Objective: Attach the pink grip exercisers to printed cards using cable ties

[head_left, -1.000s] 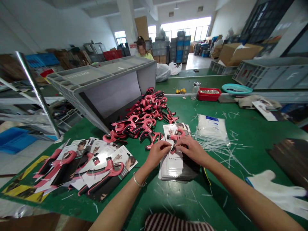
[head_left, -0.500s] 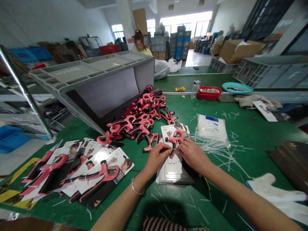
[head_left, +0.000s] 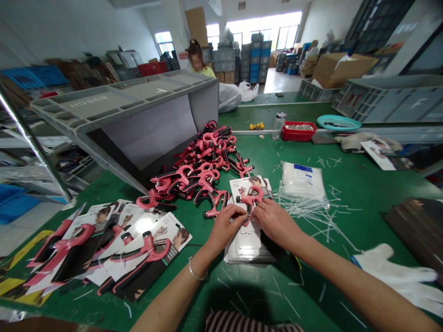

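Observation:
My left hand (head_left: pixel 226 226) and my right hand (head_left: pixel 274 222) meet over a pink and black hand gripper (head_left: pixel 249 201) that lies on a printed backing card (head_left: pixel 246 185). Both hands pinch at the gripper's lower handle, fingers closed. The card tops a stack of cards (head_left: pixel 248 246) on the green table (head_left: pixel 311 286). A pile of loose pink grippers (head_left: pixel 202 168) lies just beyond my hands, spilling from a tipped grey crate (head_left: pixel 131 120). Finished carded grippers (head_left: pixel 114 249) are spread to my left.
A bag of white ties (head_left: pixel 303 182) and scattered white ties (head_left: pixel 328 216) lie to the right. A white glove (head_left: pixel 394 274) rests at the near right. A red tray (head_left: pixel 298 131), a jar (head_left: pixel 278 126) and a teal dish (head_left: pixel 338 122) sit at the back. A person (head_left: pixel 198 57) works beyond the crate.
My hands stay pinched on the gripper atop the card stack with only small finger shifts. The view has drifted slightly, moving the scene leftward and upward.

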The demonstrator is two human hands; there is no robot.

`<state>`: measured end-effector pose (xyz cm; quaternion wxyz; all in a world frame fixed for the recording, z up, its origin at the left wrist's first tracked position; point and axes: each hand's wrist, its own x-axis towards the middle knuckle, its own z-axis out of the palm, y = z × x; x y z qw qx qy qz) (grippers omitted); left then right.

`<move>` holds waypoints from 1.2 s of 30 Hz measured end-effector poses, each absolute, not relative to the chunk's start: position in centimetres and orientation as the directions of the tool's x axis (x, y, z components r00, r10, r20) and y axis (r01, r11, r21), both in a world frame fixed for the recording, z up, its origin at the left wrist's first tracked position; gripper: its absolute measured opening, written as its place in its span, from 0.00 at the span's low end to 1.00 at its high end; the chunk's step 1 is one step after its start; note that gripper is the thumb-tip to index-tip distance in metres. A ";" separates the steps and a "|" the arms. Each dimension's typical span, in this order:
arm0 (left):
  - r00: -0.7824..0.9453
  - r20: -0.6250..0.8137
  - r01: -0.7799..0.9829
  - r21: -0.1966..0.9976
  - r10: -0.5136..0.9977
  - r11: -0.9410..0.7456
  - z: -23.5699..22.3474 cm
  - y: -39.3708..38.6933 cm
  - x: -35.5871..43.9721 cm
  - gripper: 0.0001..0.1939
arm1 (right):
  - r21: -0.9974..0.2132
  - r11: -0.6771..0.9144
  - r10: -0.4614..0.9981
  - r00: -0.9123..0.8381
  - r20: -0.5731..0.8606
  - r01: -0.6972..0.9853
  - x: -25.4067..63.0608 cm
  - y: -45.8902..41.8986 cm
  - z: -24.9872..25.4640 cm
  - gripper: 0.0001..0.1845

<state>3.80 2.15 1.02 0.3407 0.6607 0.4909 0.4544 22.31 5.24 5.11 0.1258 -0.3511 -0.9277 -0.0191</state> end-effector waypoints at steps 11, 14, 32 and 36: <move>0.272 0.296 0.695 0.598 0.916 -0.399 4.9 1.8 2.9 0.10 | -0.424 0.692 0.718 -0.619 0.319 0.584 21.9 5.5 4.9 0.05; 0.313 0.328 0.733 0.513 0.891 -0.446 5.9 1.5 3.1 0.11 | -0.372 0.735 0.676 -0.653 0.340 0.567 21.9 5.5 5.0 0.08; 0.048 0.464 0.745 0.573 0.884 -0.341 -0.7 0.9 4.5 0.09 | -0.755 0.553 0.796 -0.492 0.353 0.352 23.2 5.5 3.0 0.09; -0.045 0.381 0.624 0.732 0.924 -0.272 0.8 -0.2 2.6 0.06 | -0.706 0.455 0.889 -0.318 0.329 0.543 29.2 4.6 2.5 0.12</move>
